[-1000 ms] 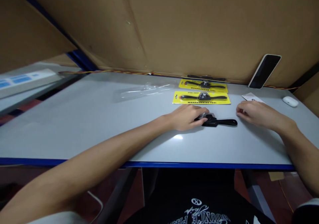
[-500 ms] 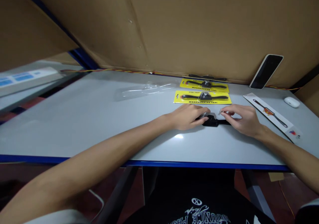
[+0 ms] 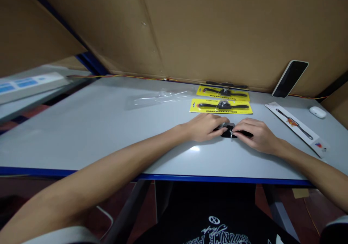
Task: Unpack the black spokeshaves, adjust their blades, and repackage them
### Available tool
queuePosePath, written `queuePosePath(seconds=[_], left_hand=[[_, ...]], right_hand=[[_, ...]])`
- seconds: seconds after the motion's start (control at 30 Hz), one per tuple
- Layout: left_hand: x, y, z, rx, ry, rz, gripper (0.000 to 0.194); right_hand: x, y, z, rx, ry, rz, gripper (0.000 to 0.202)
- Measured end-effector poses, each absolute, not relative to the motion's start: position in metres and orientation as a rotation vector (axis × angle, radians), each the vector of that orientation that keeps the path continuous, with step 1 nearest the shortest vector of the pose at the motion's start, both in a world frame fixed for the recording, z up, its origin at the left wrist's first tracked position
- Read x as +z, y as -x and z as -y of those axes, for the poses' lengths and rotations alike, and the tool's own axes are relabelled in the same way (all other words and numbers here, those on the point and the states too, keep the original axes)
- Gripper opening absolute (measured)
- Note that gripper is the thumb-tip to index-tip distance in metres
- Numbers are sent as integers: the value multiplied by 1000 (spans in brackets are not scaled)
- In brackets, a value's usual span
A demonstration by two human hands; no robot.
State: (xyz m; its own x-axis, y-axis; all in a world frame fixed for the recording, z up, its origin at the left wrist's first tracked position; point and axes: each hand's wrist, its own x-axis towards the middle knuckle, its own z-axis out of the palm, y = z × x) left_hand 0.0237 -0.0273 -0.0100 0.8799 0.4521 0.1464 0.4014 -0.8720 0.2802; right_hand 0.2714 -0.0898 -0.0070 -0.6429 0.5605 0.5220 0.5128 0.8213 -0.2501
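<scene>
Head view: grey table [image 3: 108, 128] with a blue front edge, cardboard wall [image 3: 217, 30] behind. On the table, largest first: clear plastic sleeve [image 3: 160, 97], two yellow tool packs [image 3: 220, 106] near the wall, white card with a small tool [image 3: 297, 126] at right, phone [image 3: 290, 78] leaning on the wall, white earbud case [image 3: 317, 112], and the black hand tool [image 3: 230, 131] lying flat between both hands, just in front of the nearer yellow pack.

Risk: right hand [image 3: 257, 137] pinches a small silvery part [image 3: 231, 132], probably a screw, though it is too small to be sure. It is tiny, so a loose pinch could drop it and it could roll toward the table edge. If the left hand eases off, the tool could skid on the smooth top.

Left hand [image 3: 203, 127]: forearm stretched flat across the table, palm down, fingers curled and pressed over the tool's left handle. Right hand: wrist low, palm down over the right handle, thumb and forefinger pressed together on the part at the tool's middle.
</scene>
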Motion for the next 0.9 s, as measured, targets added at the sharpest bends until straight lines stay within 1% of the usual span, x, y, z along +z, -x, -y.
queuePosePath(seconds=[0.47, 0.7, 0.9], left_hand=[[-11, -25, 27, 316, -2807, -648, 46], [-8, -25, 28, 300, -2821, -661, 48], [-9, -24, 27, 321, -2820, -645, 47]], right_hand=[[-12, -269, 86, 33, 888, 2358, 20], [-14, -266, 86, -193, 869, 2402, 25], [-16, -268, 84, -198, 882, 2396, 24]])
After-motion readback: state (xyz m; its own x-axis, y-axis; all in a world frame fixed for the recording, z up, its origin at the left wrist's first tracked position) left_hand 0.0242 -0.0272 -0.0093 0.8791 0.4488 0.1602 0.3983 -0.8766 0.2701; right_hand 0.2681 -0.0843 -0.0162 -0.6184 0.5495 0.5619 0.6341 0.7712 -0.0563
